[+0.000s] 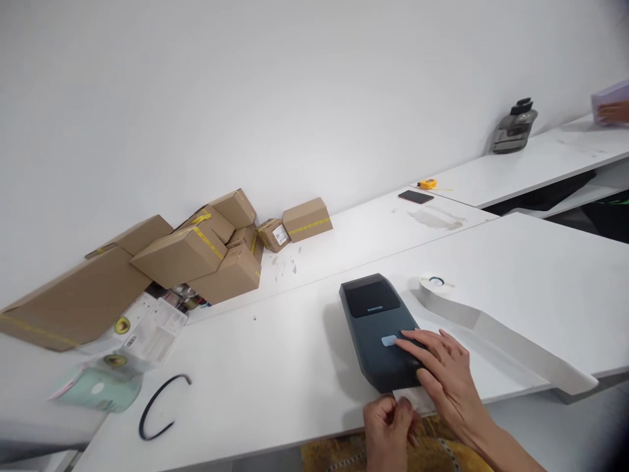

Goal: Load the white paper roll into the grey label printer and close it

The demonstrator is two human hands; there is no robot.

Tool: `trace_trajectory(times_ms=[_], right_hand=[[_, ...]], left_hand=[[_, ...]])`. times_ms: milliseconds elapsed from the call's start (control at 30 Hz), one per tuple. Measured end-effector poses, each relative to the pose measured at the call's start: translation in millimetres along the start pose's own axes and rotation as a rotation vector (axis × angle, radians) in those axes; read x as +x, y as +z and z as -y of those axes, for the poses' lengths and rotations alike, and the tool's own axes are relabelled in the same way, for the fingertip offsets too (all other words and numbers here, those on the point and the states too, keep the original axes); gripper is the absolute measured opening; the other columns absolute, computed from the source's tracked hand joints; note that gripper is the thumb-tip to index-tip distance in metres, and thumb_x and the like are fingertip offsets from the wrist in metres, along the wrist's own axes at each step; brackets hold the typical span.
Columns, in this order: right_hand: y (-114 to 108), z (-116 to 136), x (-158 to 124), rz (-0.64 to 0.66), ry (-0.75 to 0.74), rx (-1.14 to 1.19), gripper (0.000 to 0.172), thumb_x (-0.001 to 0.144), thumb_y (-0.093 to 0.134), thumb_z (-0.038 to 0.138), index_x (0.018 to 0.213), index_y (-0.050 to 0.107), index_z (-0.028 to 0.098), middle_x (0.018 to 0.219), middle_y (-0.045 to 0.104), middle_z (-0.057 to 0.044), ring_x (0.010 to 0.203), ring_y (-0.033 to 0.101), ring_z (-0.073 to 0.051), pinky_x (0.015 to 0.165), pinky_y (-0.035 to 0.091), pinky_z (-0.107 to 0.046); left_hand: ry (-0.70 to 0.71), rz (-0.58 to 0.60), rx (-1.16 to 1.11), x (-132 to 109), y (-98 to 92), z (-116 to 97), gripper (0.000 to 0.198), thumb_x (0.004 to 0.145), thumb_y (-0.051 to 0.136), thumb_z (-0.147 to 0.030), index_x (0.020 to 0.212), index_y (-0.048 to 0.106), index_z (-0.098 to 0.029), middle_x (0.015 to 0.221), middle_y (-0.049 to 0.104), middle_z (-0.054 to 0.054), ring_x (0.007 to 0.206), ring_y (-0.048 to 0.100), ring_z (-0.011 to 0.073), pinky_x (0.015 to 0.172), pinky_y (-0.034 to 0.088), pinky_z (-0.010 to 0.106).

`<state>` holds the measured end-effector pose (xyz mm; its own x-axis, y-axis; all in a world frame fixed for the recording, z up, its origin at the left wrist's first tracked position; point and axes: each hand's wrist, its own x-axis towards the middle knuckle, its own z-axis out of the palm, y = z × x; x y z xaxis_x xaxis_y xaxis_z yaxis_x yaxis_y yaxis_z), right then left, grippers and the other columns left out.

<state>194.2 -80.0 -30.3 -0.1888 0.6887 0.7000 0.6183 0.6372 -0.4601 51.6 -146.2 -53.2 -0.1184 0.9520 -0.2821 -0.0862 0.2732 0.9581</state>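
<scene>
A dark blue-grey label printer (378, 347) sits near the table's front edge, its screen and pale button facing up. My right hand (445, 377) lies over its right side with fingers stretched out, one fingertip at the button. A short white label (415, 397) sticks out at the printer's near end. My left hand (388, 426) is closed in a pinch on that label. Right of the printer, a long white paper strip (511, 341) curves over the table edge. My right thumb is close to the label; whether it touches cannot be made out.
Cardboard boxes (181, 252) are piled at the back left. Flat packets (162, 328), a mint-green pouch (101, 388) and a black headband (147, 410) lie left. Farther back are a phone (415, 196), a tape measure (426, 184) and a jug (515, 131). Another person's hand (613, 113) touches a lilac box (609, 95).
</scene>
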Motion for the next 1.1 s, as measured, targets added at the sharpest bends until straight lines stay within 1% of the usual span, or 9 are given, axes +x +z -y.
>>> trace_trajectory(times_ms=[100,200,267,333,433,567,700,933,1100], right_hand=[[1,2,11,-0.011,-0.026,-0.101,0.034,0.099,0.042,0.034,0.125,0.063,0.037,0.134,0.062,-0.003,0.122,0.054,-0.028,0.11,0.023,-0.05],[2,4,17,-0.022,-0.073,-0.199,0.029,0.098,0.047,0.033,0.119,0.066,0.035,0.132,0.065,-0.003,0.127,0.051,-0.029,0.113,0.017,-0.053],[1,5,20,-0.013,-0.09,-0.243,0.025,0.097,0.051,0.034,0.116,0.067,0.034,0.131,0.067,-0.003,0.131,0.049,-0.031,0.115,0.013,-0.056],[-1,6,22,0.006,-0.092,-0.25,0.023,0.097,0.052,0.037,0.114,0.068,0.035,0.132,0.067,-0.001,0.133,0.048,-0.032,0.116,0.011,-0.058],[-6,3,16,0.051,-0.044,-0.144,0.03,0.099,0.046,0.044,0.123,0.064,0.037,0.144,0.058,-0.001,0.138,0.045,-0.032,0.114,0.024,-0.056],[-10,-1,-1,0.02,0.209,0.071,0.047,0.102,0.032,0.046,0.146,0.045,0.036,0.158,0.042,-0.003,0.138,0.048,-0.031,0.097,0.052,-0.046],[-9,-3,2,-0.032,0.356,0.222,0.053,0.103,0.027,0.047,0.154,0.033,0.034,0.157,0.044,-0.002,0.139,0.048,-0.028,0.104,0.052,-0.042],[-8,-6,98,-0.088,0.25,0.369,0.058,0.102,0.029,0.056,0.153,0.035,0.031,0.158,0.041,-0.005,0.145,0.038,-0.027,0.12,0.033,-0.046],[4,-11,178,-0.136,0.225,0.408,0.056,0.101,0.032,0.056,0.148,0.041,0.028,0.148,0.051,-0.011,0.136,0.048,-0.027,0.115,0.037,-0.05]], left_hand=[[0.044,-0.085,-0.001,-5,-10.9,2,0.075,0.078,0.044,-0.085,0.049,0.06,-0.018,0.044,0.05,0.002,0.042,0.043,0.0118,0.047,0.036,0.026],[0.263,-0.316,0.025,-7,-23.5,-8,0.066,0.089,0.042,-0.072,0.051,0.057,-0.02,0.049,0.05,0.0,0.048,0.047,0.0129,0.051,0.04,0.026],[0.411,-0.458,0.052,-5,-29.0,-17,0.054,0.093,0.046,-0.061,0.066,0.065,-0.02,0.067,0.063,0.003,0.065,0.058,0.015,0.062,0.048,0.025],[0.461,-0.528,0.07,0,-30.3,-24,0.042,0.095,0.048,-0.054,0.098,0.072,-0.02,0.106,0.072,0.008,0.098,0.066,0.0183,0.084,0.052,0.025],[0.425,-0.433,0.096,5,-26.7,-26,0.049,0.098,0.044,-0.049,0.136,0.059,-0.02,0.147,0.055,0.009,0.137,0.05,0.02,0.109,0.044,0.027],[0.412,-0.307,0.092,4,-19.6,-28,0.056,0.1,0.041,-0.048,0.147,0.048,-0.019,0.157,0.043,0.008,0.147,0.037,0.0201,0.115,0.039,0.027],[0.408,-0.311,0.047,0,-15.8,-53,0.057,0.1,0.039,-0.051,0.148,0.048,-0.02,0.158,0.042,0.006,0.147,0.036,0.0203,0.117,0.037,0.028],[0.548,-0.39,-0.038,46,-19.1,-114,0.05,0.1,0.039,-0.05,0.135,0.057,-0.019,0.144,0.058,0.01,0.134,0.054,0.0223,0.112,0.042,0.035],[0.413,-0.345,0.376,102,-20.0,-116,0.049,0.09,0.055,-0.03,0.137,0.052,-0.016,0.143,0.056,0.015,0.135,0.05,0.0253,0.112,0.039,0.037]])
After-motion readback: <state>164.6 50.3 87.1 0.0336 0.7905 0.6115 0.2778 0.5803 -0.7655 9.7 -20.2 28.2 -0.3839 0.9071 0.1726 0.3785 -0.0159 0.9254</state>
